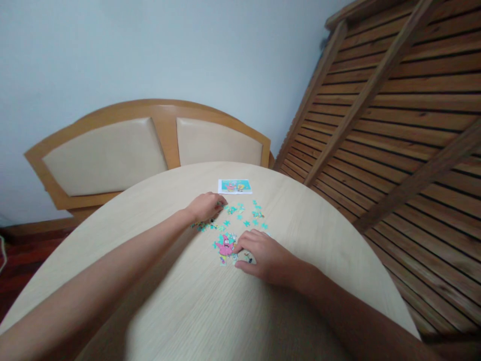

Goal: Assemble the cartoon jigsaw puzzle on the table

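Observation:
Several small turquoise jigsaw pieces [240, 214] lie scattered on a round light-wood table [180, 296]. My left hand [205, 206] reaches into the far side of the scatter, fingers curled down on the pieces; what they pinch is hidden. My right hand [263, 255] rests on the near side, fingers bent and pressing on a partly joined patch of puzzle [226, 247] that shows a pink cartoon figure. A small reference picture card [235, 186] lies flat beyond the loose pieces.
A wooden headboard with two beige padded panels [112, 155] leans against the pale wall behind the table. A slatted wooden frame [394, 115] stands tilted on the right. The table's curved edge runs close to it.

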Demonstrator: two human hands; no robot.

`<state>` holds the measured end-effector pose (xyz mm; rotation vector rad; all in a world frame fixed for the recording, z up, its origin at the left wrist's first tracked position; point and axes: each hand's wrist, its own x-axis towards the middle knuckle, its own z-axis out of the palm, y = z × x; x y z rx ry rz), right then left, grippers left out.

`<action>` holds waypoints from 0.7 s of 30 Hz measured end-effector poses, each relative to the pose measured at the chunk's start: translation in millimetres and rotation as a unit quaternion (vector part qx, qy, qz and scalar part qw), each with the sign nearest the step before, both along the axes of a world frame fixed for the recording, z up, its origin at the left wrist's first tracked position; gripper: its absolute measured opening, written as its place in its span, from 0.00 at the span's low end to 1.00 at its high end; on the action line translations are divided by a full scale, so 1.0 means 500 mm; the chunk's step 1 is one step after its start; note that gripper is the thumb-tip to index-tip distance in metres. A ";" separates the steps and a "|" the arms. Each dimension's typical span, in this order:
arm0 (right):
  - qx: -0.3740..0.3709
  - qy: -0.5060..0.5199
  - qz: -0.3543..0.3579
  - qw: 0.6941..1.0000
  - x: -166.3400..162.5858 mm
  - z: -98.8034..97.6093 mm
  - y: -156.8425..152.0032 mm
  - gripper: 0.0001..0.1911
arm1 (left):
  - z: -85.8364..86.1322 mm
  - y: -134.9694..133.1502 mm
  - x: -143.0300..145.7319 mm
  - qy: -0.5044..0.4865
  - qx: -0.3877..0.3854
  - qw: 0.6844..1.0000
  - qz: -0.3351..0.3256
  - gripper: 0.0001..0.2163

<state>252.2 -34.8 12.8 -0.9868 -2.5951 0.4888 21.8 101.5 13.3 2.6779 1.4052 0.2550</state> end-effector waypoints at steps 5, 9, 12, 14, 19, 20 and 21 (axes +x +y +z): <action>-0.002 -0.001 -0.001 1.000 0.000 0.003 -0.001 0.11 | 0.003 0.013 -0.001 -0.016 -0.048 0.999 0.011 0.16; -0.002 -0.004 0.002 1.000 0.001 0.003 -0.001 0.11 | 0.001 0.022 -0.005 -0.041 -0.085 0.995 0.011 0.19; -0.005 -0.002 0.001 1.000 0.001 0.005 -0.002 0.11 | 0.001 0.023 -0.008 -0.062 -0.102 0.993 0.004 0.20; -0.006 0.000 -0.001 1.000 0.001 0.005 -0.002 0.10 | 0.001 0.021 -0.012 -0.075 -0.111 0.991 0.002 0.18; -0.006 0.002 0.003 1.000 0.002 0.003 0.000 0.10 | 0.006 0.000 -0.029 -0.124 -0.120 0.985 -0.005 0.11; -0.005 0.000 0.003 1.000 0.002 0.002 0.000 0.10 | 0.009 -0.009 -0.032 -0.138 -0.118 0.983 -0.008 0.10; -0.005 -0.001 0.003 1.000 0.002 0.002 0.000 0.09 | 0.012 -0.020 -0.033 -0.154 -0.114 0.981 -0.010 0.10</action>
